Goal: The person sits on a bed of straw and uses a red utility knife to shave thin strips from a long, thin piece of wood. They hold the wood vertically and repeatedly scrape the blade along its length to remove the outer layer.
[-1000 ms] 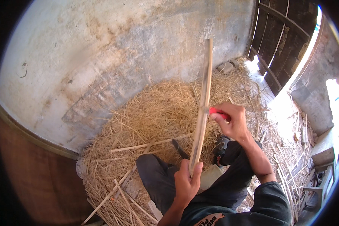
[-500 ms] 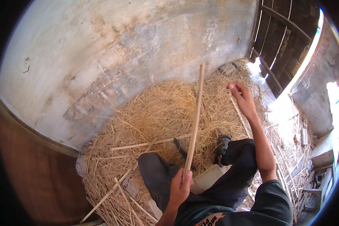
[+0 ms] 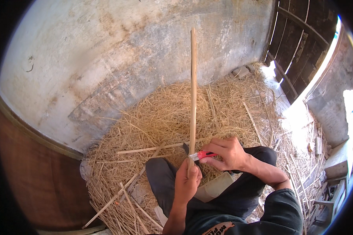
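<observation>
"What is your left hand (image 3: 186, 183) doing?"

"It is gripping the lower end of a pale strip (image 3: 193, 90), which is extending out over the straw-like pile (image 3: 161, 119)."

"And what is your right hand (image 3: 228, 153) holding?"

"It is holding a red cutter (image 3: 204, 154) above the pile's near side, its metal blade (image 3: 194, 156) meeting the strip just beyond your left hand. A mottled wall (image 3: 106, 74) is standing behind the pile."

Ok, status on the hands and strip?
Left hand: gripping pale strip near lower end. Right hand: holding red tool, tip at strip. Dark object behind strip.
</observation>
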Available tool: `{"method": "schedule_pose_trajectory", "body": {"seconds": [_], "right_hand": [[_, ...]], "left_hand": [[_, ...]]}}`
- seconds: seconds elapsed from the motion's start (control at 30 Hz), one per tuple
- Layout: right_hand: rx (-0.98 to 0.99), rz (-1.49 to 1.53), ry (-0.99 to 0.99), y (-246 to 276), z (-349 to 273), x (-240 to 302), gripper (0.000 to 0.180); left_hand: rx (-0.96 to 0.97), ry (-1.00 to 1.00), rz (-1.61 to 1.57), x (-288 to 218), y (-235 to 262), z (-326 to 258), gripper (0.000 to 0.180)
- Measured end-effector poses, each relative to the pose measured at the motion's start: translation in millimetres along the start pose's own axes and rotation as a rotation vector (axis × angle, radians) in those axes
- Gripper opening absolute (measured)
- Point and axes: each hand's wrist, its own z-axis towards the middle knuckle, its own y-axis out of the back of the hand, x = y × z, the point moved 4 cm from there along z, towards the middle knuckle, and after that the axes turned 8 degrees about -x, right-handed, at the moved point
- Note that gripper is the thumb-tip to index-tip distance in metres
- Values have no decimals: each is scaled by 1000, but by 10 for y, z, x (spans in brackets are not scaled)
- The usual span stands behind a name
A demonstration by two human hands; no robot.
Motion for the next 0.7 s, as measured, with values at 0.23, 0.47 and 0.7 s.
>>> {"method": "schedule_pose_trajectory", "body": {"seconds": [0.23,0.47,0.7], "right_hand": [[-34,-62,50,6,-30,60,28],[-38,-97,-41,86,-4,24,26],[-115,-95,-156,259,55,-176,20]], "left_hand": [[-100,-31,83,61,-35,58,35],[-124,-90,225,-19,-81,81,38],[-114,9,312,-17,-90,-46,34]]}}
